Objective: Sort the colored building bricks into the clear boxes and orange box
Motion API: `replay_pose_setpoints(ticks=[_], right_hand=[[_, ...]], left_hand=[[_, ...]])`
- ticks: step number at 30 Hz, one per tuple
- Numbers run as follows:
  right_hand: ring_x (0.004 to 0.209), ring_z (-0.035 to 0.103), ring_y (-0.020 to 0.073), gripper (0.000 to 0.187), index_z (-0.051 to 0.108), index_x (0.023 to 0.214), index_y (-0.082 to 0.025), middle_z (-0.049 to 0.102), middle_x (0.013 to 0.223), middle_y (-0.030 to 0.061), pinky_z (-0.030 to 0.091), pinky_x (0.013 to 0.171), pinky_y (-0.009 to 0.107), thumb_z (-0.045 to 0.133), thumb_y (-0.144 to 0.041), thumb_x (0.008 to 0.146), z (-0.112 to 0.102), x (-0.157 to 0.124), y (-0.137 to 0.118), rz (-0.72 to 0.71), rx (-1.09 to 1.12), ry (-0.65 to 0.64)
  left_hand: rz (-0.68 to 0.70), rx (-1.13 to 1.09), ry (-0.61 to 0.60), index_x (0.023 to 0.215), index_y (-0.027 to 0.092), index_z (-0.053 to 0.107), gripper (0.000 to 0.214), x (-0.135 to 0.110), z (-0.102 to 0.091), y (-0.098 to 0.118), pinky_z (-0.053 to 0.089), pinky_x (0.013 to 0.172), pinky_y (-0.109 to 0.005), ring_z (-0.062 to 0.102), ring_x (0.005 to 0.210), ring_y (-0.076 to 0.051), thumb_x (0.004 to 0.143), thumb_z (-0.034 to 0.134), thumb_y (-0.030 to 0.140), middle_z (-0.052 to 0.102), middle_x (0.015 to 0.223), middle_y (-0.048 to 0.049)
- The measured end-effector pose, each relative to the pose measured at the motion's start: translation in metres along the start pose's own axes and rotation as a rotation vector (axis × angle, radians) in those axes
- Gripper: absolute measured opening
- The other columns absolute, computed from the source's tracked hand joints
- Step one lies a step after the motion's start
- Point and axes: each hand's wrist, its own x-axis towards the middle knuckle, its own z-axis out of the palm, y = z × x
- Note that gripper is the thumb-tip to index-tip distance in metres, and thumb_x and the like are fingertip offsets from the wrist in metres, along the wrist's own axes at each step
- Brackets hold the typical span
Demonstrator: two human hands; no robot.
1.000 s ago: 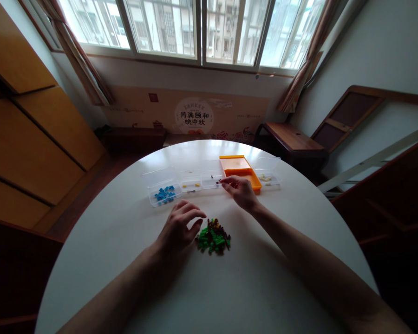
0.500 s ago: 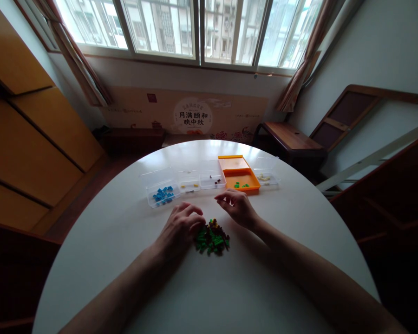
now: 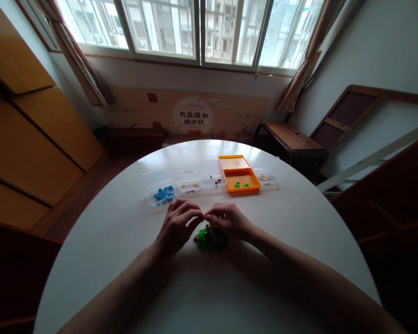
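Note:
A small pile of green, dark brown and yellow building bricks [image 3: 212,239] lies on the white round table [image 3: 209,297]. Just above its far edge, the fingertips of both hands meet. My left hand [image 3: 179,222] is closed in a pinch of thumb and index finger. My right hand [image 3: 230,220] pinches at the same spot from the right, partly covering the pile. Whatever sits between the fingertips is too small to make out.
Beyond the hands stands a row of open boxes: a clear box [image 3: 163,195] with blue bricks, a clear box [image 3: 190,185] with yellow pieces, another clear box [image 3: 212,181] with dark pieces, an orange box [image 3: 243,181] with green pieces, and a clear box [image 3: 267,178] with cream pieces.
My right hand has moved left and toward me, from near the orange box to the pile. My left hand has risen slightly off the pile, and the fingertips now meet.

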Motion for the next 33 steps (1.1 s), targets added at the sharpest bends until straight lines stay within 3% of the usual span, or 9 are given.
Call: replay_pose_setpoints(ticks=[5,11,19,25,30,33], right_hand=[[0.057,0.05,0.0088,0.011,0.074,0.084,-0.016,0.066,0.07,0.0007,0.04,0.055,0.02,0.066,-0.022,0.081,0.002,0.001,0.001,0.023,0.038,0.017],[0.06,0.053,0.0089,0.008,0.072,0.08,-0.017,0.067,0.073,0.0011,0.042,0.058,0.02,0.065,-0.014,0.08,0.001,0.005,0.006,-0.058,-0.05,0.07],[0.06,0.054,0.0115,0.01,0.07,0.08,-0.017,0.068,0.075,0.0032,0.044,0.062,0.025,0.061,-0.019,0.083,-0.022,0.035,0.026,-0.028,-0.308,0.356],[0.059,0.055,0.0134,0.015,0.07,0.08,-0.017,0.07,0.074,0.004,0.045,0.062,0.027,0.063,-0.029,0.081,-0.037,0.067,0.036,0.082,-0.326,0.549],[0.057,0.055,0.0129,0.018,0.07,0.082,-0.016,0.07,0.073,0.0038,0.045,0.06,0.026,0.061,-0.032,0.081,-0.037,0.061,0.042,0.105,-0.29,0.535],[0.056,0.054,0.0123,0.018,0.071,0.083,-0.016,0.069,0.071,0.0039,0.045,0.059,0.026,0.061,-0.03,0.082,-0.035,0.047,0.044,0.086,-0.27,0.488]], left_hand=[[-0.009,0.013,0.024,0.079,0.021,0.064,0.007,-0.001,-0.001,0.0,0.042,0.081,-0.033,0.054,0.086,-0.017,0.084,0.066,0.025,0.066,0.082,-0.0011],[-0.018,0.032,0.024,0.073,0.02,0.062,0.014,0.0,-0.002,0.001,0.042,0.08,-0.033,0.055,0.084,-0.017,0.082,0.068,0.028,0.065,0.079,-0.001],[0.052,-0.014,-0.129,0.074,0.021,0.064,0.013,-0.006,0.001,-0.003,0.04,0.082,-0.033,0.056,0.086,-0.017,0.085,0.065,0.028,0.067,0.081,-0.0008],[0.039,-0.018,-0.179,0.077,0.021,0.065,0.012,-0.009,0.002,-0.004,0.039,0.084,-0.034,0.056,0.087,-0.017,0.087,0.062,0.027,0.067,0.083,-0.0019],[-0.033,-0.052,-0.192,0.083,0.021,0.064,0.009,-0.007,-0.003,-0.002,0.04,0.084,-0.035,0.055,0.088,-0.018,0.085,0.057,0.017,0.066,0.085,-0.0026],[-0.032,-0.121,-0.306,0.082,0.021,0.062,0.02,-0.004,-0.009,-0.002,0.04,0.085,-0.035,0.054,0.089,-0.018,0.073,0.054,0.006,0.065,0.087,-0.0014]])
